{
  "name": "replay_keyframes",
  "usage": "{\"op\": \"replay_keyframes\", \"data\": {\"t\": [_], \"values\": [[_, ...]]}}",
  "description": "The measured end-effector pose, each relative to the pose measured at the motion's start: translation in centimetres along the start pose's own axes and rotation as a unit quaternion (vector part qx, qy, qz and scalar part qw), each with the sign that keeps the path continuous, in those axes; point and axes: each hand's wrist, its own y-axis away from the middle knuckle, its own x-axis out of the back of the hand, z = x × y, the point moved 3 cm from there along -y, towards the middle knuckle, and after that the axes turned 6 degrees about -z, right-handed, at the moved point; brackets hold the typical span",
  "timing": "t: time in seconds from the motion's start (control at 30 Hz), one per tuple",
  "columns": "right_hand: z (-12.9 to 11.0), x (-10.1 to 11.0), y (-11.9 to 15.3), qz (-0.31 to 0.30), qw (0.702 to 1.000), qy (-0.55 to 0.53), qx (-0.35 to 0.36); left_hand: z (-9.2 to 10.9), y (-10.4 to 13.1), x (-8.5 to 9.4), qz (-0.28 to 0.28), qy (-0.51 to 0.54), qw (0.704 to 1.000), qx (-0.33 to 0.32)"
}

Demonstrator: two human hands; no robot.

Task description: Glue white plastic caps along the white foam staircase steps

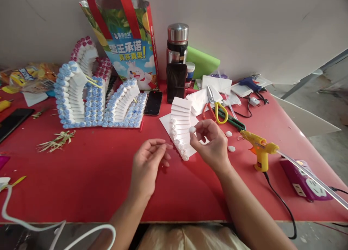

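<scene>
Between the thumb and index finger of my right hand (210,143) is a small white flower (192,129). My left hand (150,159) is over the red table to the left, its thumb close to its fingertips; whether anything small is between them is too unclear to tell. Behind my hands lies a white stepped piece (181,114) with a row of white rosettes (174,132) down its left edge, on a white sheet. Two more white flowers (231,148) rest right of my right hand. Farther right, a yellow glue gun (261,148) stands on the table.
Blue-flowered stepped structures (94,101) stand at the back left, before a printed bag (130,50). A steel flask (178,36), a phone (153,103) and scissors (210,101) are behind my hands. A purple power strip (306,179) lies right; a white cable (29,225) runs front left.
</scene>
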Motion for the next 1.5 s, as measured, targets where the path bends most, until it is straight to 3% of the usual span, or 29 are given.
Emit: {"op": "replay_keyframes", "data": {"t": [0.03,0.1,0.2,0.27,0.5,0.67,0.83,1.5], "values": [[0.3,0.1,-0.1,-0.015,0.999,-0.009,-0.027,0.0,-0.6,0.5,0.01,-0.038,0.999,-0.013],[0.6,-0.1,-0.2,-0.06,0.996,-0.012,-0.062,-0.3,-1.9,1.0,-0.029,-0.111,0.993,0.012],[0.4,-0.8,0.0,-0.123,0.989,0.012,-0.078,-0.9,-3.1,0.5,-0.108,-0.187,0.975,0.043],[0.3,-1.2,0.0,-0.148,0.985,0.031,-0.079,-1.3,-3.2,0.0,-0.122,-0.208,0.97,0.027],[0.8,-1.4,-0.5,-0.159,0.983,0.067,-0.059,-2.9,-2.0,-1.3,-0.073,-0.172,0.981,-0.058],[0.1,-1.8,-0.4,-0.178,0.979,0.094,-0.026,-2.9,-2.0,-1.4,-0.046,-0.142,0.984,-0.1],[-0.5,-2.2,-0.2,-0.186,0.974,0.131,-0.002,-2.8,-2.0,-1.4,-0.043,-0.186,0.973,-0.133],[-0.2,-2.5,0.1,-0.191,0.974,0.12,0.022,-2.9,-2.2,-1.5,-0.029,-0.147,0.978,-0.143]]}}
